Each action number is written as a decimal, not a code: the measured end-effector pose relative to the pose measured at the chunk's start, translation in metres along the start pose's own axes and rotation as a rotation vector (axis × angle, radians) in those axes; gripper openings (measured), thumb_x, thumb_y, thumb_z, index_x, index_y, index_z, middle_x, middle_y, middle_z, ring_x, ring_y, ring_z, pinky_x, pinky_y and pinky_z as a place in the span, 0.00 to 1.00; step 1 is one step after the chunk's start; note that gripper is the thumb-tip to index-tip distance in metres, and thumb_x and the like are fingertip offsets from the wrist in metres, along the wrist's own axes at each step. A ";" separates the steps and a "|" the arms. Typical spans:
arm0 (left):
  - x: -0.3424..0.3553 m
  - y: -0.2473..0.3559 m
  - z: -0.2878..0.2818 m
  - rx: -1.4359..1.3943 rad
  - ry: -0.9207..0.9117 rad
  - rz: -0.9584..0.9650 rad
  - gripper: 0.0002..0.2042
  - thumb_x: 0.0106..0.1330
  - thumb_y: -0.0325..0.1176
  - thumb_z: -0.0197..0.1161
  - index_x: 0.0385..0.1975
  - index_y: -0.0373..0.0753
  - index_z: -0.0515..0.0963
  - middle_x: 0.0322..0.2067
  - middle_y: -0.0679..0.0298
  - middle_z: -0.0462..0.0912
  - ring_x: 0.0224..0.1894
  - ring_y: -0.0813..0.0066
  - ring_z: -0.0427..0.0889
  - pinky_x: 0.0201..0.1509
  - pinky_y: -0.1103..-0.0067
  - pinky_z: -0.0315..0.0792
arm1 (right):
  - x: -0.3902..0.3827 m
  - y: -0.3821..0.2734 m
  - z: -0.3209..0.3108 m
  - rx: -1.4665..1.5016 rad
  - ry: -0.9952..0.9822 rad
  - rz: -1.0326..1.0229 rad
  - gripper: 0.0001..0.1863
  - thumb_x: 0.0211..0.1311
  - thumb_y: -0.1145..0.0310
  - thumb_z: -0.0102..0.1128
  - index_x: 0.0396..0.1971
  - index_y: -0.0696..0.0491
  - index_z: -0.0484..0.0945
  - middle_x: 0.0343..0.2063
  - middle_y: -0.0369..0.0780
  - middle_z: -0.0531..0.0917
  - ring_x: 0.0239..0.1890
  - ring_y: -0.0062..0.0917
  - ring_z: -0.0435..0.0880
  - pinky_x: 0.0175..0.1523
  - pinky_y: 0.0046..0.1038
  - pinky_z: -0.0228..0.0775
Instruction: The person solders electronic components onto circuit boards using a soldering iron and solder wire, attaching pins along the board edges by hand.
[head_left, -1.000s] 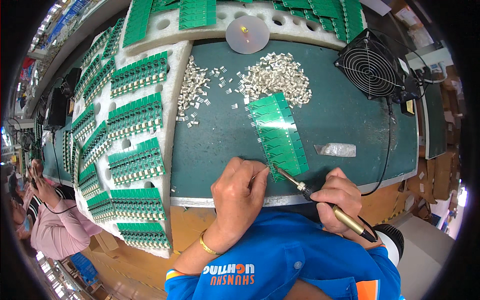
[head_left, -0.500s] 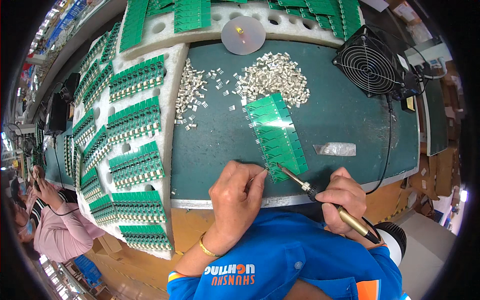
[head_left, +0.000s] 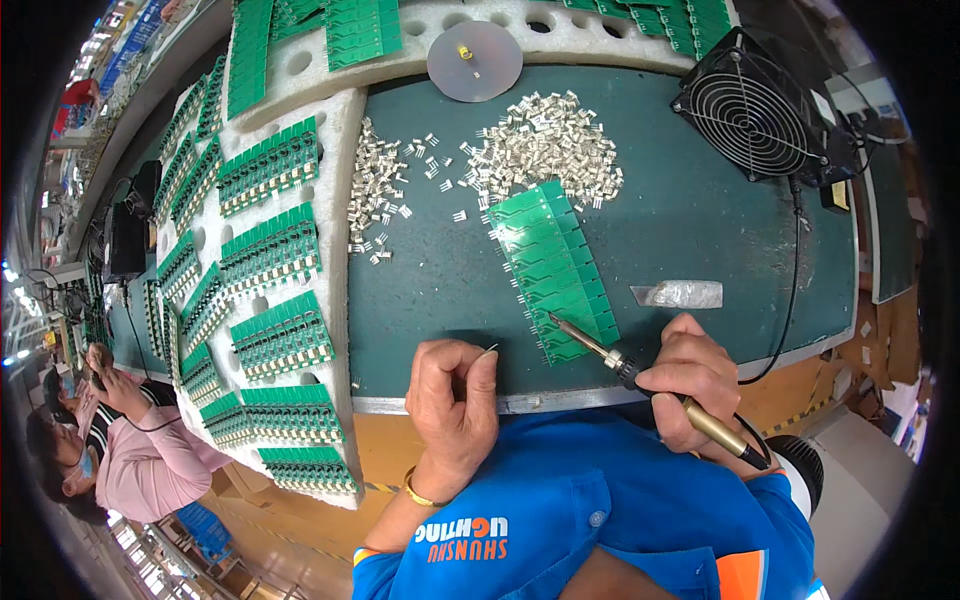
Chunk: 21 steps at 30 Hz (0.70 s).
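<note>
My right hand [head_left: 690, 385] is closed around the handle of a soldering iron [head_left: 715, 432]. Its metal tip points up and left, over the lower part of a green circuit board panel [head_left: 550, 265] lying on the bench. Small pins stick out along the panel's left edge. My left hand [head_left: 452, 405] is closed in a pinch near the bench's front edge, left of the panel and apart from it. A short, thin silvery strand, apparently solder wire [head_left: 491, 348], shows at its thumb tip; the rest is hidden in the fingers.
Beyond the panel lies a heap of small white connectors [head_left: 550, 145], with a smaller pile [head_left: 375, 185] to its left. White foam [head_left: 345, 230] holds several populated boards. A round disc [head_left: 490, 75], a black fan [head_left: 750, 115] and a clear plastic piece [head_left: 685, 294] surround the work area. Another person sits far left.
My left hand has drawn back left, away from the panel's lower left edge. The iron's tip has shifted slightly up and left over the panel. The whole view has tilted a little.
</note>
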<state>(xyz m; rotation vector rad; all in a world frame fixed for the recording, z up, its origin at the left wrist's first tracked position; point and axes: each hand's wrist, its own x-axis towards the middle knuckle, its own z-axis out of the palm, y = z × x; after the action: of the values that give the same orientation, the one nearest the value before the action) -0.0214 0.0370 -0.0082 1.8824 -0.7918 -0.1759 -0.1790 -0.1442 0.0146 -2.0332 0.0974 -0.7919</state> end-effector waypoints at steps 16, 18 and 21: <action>0.006 0.005 -0.001 0.051 -0.060 -0.002 0.07 0.61 0.24 0.66 0.30 0.36 0.72 0.23 0.61 0.75 0.19 0.75 0.71 0.21 0.81 0.64 | 0.003 0.024 -0.002 0.121 0.040 0.004 0.07 0.54 0.72 0.59 0.33 0.55 0.79 0.18 0.35 0.74 0.15 0.24 0.69 0.28 0.31 0.63; 0.004 0.007 -0.004 0.063 -0.101 -0.021 0.06 0.63 0.24 0.63 0.31 0.35 0.71 0.25 0.61 0.74 0.21 0.77 0.70 0.24 0.83 0.65 | 0.004 0.024 -0.001 0.139 0.075 0.005 0.07 0.54 0.72 0.58 0.33 0.55 0.80 0.17 0.34 0.74 0.15 0.24 0.69 0.28 0.30 0.63; 0.003 0.005 -0.002 0.065 -0.102 -0.032 0.05 0.62 0.22 0.61 0.31 0.35 0.71 0.25 0.61 0.74 0.21 0.78 0.70 0.24 0.83 0.65 | 0.004 0.026 -0.001 0.159 0.094 0.000 0.07 0.54 0.72 0.59 0.33 0.55 0.80 0.17 0.34 0.74 0.15 0.23 0.69 0.28 0.30 0.63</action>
<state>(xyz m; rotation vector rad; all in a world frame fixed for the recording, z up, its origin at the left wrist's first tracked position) -0.0199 0.0355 -0.0023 1.9603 -0.8459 -0.2705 -0.1699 -0.1613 -0.0038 -1.8463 0.0851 -0.8674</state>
